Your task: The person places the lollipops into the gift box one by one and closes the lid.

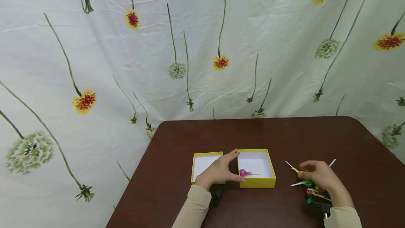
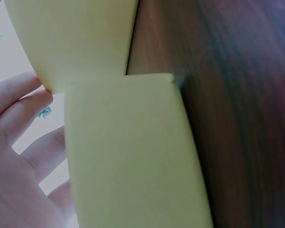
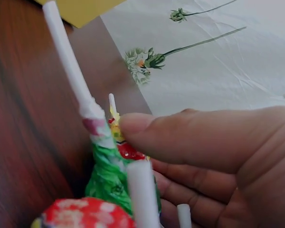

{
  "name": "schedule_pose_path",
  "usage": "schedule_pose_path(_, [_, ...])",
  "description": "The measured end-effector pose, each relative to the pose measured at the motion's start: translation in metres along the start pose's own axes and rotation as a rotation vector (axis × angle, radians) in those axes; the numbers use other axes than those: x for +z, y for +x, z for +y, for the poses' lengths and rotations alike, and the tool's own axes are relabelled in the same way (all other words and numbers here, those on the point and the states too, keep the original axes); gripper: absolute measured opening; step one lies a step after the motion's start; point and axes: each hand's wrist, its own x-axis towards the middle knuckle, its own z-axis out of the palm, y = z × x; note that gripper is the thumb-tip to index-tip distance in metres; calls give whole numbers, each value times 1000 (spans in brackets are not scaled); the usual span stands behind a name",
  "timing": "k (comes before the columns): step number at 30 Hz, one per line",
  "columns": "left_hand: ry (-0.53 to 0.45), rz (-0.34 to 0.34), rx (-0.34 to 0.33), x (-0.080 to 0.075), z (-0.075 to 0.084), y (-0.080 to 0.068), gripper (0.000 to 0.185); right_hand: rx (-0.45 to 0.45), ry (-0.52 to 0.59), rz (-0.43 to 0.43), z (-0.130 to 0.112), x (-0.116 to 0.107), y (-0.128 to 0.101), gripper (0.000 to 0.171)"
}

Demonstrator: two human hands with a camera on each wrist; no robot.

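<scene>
Two yellow trays sit on the counter [image 1: 284, 136] in the head view: left hand [image 1: 218, 171], fingers straight, rests between lid [image 1: 202, 163] and box [image 1: 257, 182], which holds a pink lollipop [image 1: 243, 173]. Left wrist view: straight fingers [image 2: 19, 102] beside box wall. Right wrist view: right hand [image 3: 218, 156] pinches the lollipops [image 3: 109, 175].

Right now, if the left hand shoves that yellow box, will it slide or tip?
The yellow box will probably slide: it sits low and flat on the smooth table. It looks like light card, holding only one pink lollipop, so expect it to skid easily. The left hand rests at its side.
</scene>
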Motion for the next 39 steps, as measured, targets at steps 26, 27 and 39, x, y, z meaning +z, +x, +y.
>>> schedule_pose_path(26, [-26, -7, 9, 2, -3, 0, 97, 41, -22, 70, -2, 7, -6, 29])
schedule_pose_path(27, [-27, -7, 8, 2, -4, 0, 97, 42, -22, 75, -2, 7, -7, 29])
schedule_pose_path(39, [-23, -10, 11, 1, -3, 1, 97, -9, -86, 120, -9, 11, -4, 26])
